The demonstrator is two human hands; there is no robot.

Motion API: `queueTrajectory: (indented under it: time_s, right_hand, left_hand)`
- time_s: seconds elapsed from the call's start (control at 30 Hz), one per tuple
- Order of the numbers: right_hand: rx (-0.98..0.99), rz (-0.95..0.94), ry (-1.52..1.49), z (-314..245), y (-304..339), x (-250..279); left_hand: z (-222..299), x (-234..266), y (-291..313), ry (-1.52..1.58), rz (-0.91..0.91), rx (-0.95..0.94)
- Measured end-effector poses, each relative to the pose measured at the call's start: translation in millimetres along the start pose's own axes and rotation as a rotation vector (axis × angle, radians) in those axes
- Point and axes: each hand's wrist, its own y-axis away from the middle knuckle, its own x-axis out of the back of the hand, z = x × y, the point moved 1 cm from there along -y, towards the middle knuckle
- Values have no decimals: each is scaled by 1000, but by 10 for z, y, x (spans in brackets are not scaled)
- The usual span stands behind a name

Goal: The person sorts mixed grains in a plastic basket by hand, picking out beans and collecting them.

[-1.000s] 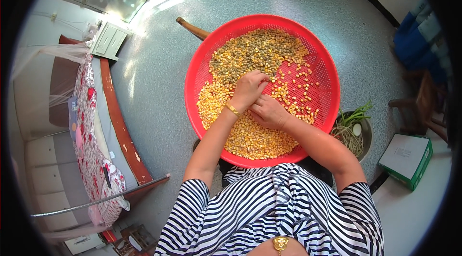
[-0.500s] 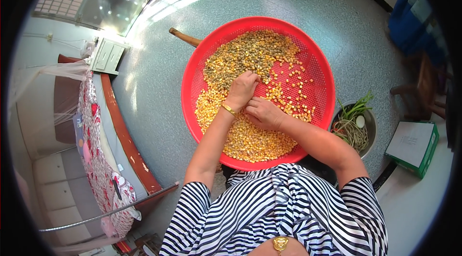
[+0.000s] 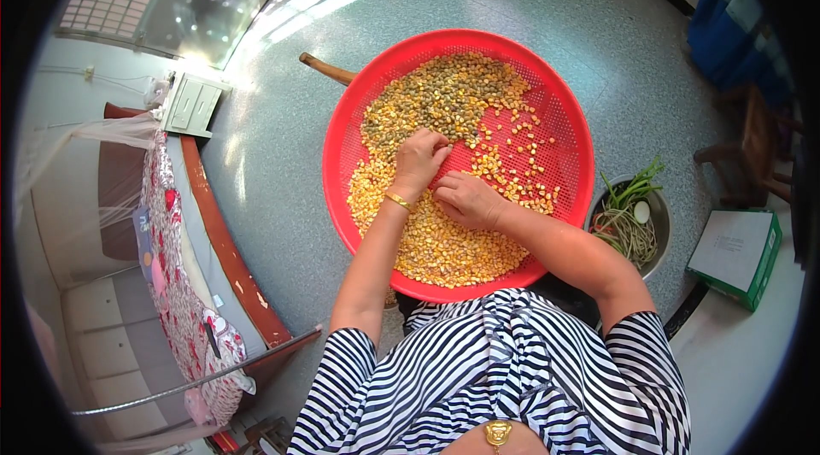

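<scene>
A round red perforated basket (image 3: 559, 105) holds loose corn kernels. Bright yellow kernels (image 3: 465, 254) fill its near part; a darker, brownish-green and yellow heap of kernels (image 3: 457, 88) covers the far part. My left hand (image 3: 418, 160), with a gold bracelet at the wrist, is closed in a pinch at the near edge of the dark heap. Just nearer and to its right, my right hand (image 3: 468, 199) is curled over the yellow kernels, its fingertips drawn together. Whatever lies between the fingers of either hand is too small or hidden to make out.
A wooden piece (image 3: 327, 70) sticks out beyond the basket's far left rim. At the right stand a metal basin (image 3: 662, 241) with green vegetables, a green and white box (image 3: 735, 254) and a wooden chair (image 3: 747, 156). A bed (image 3: 201, 224) lies along the left.
My left hand has shifted slightly left, away from my right hand, so a wider gap shows between them. The right hand stays about where it was.
</scene>
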Motion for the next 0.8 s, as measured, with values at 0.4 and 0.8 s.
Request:
queueTrajectory:
  time_s: [0.4,0.8]
  right_hand:
    - [-55,127,-220,-75,-60,41]
    - [-886,23,-1997,220,-23,9]
  left_hand:
    - [-101,93,82,307,60,178]
    - [255,313,272,290,9,90]
